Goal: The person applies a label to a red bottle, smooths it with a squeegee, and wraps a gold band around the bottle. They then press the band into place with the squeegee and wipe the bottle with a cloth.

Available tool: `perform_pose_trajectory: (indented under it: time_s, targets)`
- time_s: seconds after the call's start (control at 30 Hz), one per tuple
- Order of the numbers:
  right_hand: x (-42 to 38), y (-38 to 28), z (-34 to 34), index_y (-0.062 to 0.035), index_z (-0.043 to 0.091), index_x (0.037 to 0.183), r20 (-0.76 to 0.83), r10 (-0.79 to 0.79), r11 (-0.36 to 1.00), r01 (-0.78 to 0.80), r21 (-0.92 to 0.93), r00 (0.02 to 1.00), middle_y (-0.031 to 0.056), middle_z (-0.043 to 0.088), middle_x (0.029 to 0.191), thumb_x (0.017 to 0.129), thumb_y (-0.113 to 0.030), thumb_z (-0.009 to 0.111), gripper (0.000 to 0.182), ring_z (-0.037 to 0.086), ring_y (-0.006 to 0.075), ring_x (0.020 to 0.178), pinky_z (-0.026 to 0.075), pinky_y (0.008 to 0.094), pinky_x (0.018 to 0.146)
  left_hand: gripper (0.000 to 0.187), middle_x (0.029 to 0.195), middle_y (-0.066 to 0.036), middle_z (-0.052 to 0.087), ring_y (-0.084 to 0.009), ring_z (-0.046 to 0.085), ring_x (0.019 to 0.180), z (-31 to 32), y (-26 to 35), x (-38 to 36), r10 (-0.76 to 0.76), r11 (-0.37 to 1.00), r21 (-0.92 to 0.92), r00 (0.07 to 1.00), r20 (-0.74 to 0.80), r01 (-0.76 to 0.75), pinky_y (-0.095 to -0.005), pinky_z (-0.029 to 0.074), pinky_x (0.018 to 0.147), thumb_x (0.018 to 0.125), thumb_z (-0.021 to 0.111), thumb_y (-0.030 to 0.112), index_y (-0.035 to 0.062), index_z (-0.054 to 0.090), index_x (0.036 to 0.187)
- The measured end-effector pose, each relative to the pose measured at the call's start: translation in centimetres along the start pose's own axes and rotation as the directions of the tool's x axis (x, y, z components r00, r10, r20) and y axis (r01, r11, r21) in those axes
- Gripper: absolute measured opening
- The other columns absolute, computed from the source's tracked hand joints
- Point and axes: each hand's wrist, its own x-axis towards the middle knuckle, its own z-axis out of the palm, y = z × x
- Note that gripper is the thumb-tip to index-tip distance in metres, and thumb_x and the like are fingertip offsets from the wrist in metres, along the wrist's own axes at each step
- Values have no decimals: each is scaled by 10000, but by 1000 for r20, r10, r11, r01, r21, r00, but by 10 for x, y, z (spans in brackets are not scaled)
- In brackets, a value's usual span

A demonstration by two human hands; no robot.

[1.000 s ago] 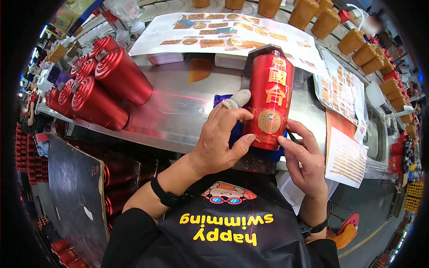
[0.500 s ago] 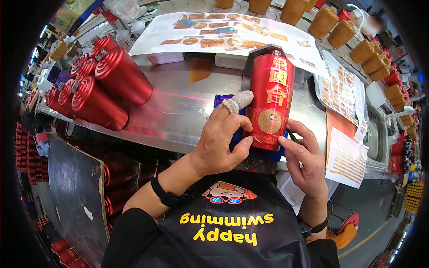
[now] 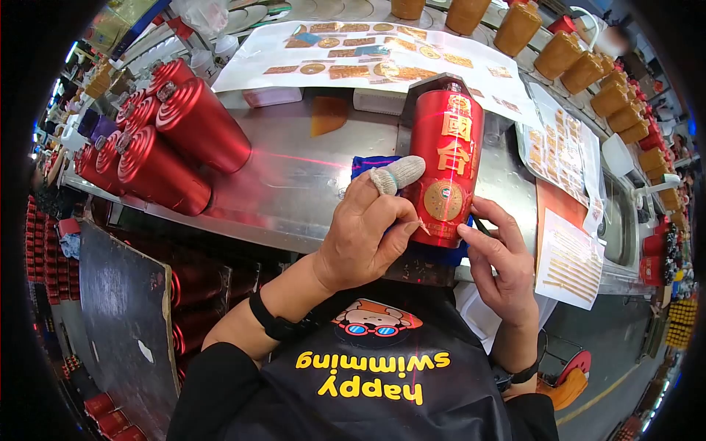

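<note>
A red bottle (image 3: 450, 147) with gold characters and a round gold emblem lies tilted, its base toward me, over a blue cloth (image 3: 365, 165) and a dark support. My left hand (image 3: 371, 228) is at the lower left of the bottle, thumb and forefinger pinched on a thin strip of film (image 3: 423, 226) by the base. A knitted finger cot (image 3: 399, 175) covers one of its fingers, which rests against the bottle's side. My right hand (image 3: 504, 257) holds the bottle's lower right edge with thumb and fingertips. Something thin and dark shows behind those fingers; I cannot make it out.
Several plain red bottles (image 3: 165, 169) stand at the left of the metal table (image 3: 294, 191). Sheets of gold decals (image 3: 331, 55) lie behind and to the right, with a sheet of thin strips (image 3: 570, 261) near the sink (image 3: 621, 220). Brown bottles (image 3: 518, 29) line the conveyor at the back.
My left hand's pinch has shifted slightly right and pulled the end of the thin strip away from the bottle's base. Brown bottles on the conveyor have moved. My right hand has stayed put.
</note>
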Motion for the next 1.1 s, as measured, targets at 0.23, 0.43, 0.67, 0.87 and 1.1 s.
perform_pose_trajectory:
  time_s: [0.23, 0.43, 0.67, 0.87, 1.1]
  targets:
    - [0, 0, 0, -76, 698, 1178, -6, -3, 1000, 3, 6, 1000, 211, 548, 1355, 769, 138, 637, 465, 601, 309, 1171, 524, 313, 745, 210, 1338, -298, 548, -431, 555, 1144, 0, -2, -4, -60, 993, 97, 998, -24, 62, -466, 426, 976, 915, 679, 238, 43, 600, 911]
    - [0, 0, 0, -72, 698, 1175, -2, 3, 1000, -3, 11, 1000, 213, 548, 1354, 762, 137, 635, 467, 600, 313, 1177, 525, 316, 748, 242, 1346, -307, 532, -442, 537, 1174, -2, -3, -3, -79, 996, 41, 997, 21, 78, -461, 407, 1008, 885, 709, 259, 43, 601, 882]
    - [0, 2, 1, -75, 700, 1173, -2, -4, 1000, 4, 18, 1000, 216, 547, 1356, 719, 150, 625, 512, 601, 320, 1172, 529, 322, 751, 137, 1393, -332, 494, -438, 485, 1296, -1, 4, -1, -146, 987, -62, 988, 53, 149, -446, 343, 1108, 786, 647, 63, 27, 597, 909]
    - [-1, 3, 2, -81, 698, 1175, -7, -1, 1000, 1, 14, 1000, 216, 547, 1354, 744, 147, 630, 493, 600, 319, 1171, 528, 326, 753, 121, 1380, -325, 502, -432, 503, 1258, 2, 2, -2, -136, 989, -55, 990, 24, 137, -442, 366, 1076, 811, 646, 67, 24, 598, 913]
    - [0, 1, 1, -85, 700, 1174, -15, 0, 1000, 0, 29, 1000, 211, 551, 1343, 757, 143, 638, 479, 607, 314, 1154, 520, 321, 741, 213, 1346, -326, 517, -438, 537, 1168, 3, -4, -2, -130, 990, -58, 992, -1, 129, -459, 401, 1012, 857, 717, 210, 32, 603, 883]
